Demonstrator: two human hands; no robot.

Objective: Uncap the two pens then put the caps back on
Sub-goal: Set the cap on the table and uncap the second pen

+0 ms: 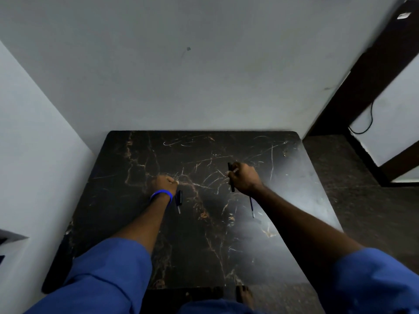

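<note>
The black pen (pixel 231 176) is standing nearly upright in the person's right hand (pixel 243 179), whose fingers are wrapping closed around its middle so that the top end is poking out above the fist and the lower end is showing below it. Gripping the barrel at its middle is probably leaving both ends free for a cap to be pulled off or pushed on. Whether this pen is wearing its cap cannot be told in the dim light.

Just near of that hand, a thin blue pen (pixel 251 206) is lying on the dark marble-patterned table (pixel 140 155), partly under the right wrist. It is likely waiting there within reach for its own turn.

To the left, the left hand (pixel 166 183) is curling into a fist just above or on the table; whether it is holding a cap cannot be told. Beside its wrist, which is wearing a blue band (pixel 161 194), a short dark piece (pixel 179 200) is lying on the table. It may be a cap or a pen part set aside, but it is too small to name.

Both blue sleeves (pixel 108 268) are reaching from the near edge, and a pale wall (pixel 181 64) is rising behind the table's far edge.
</note>
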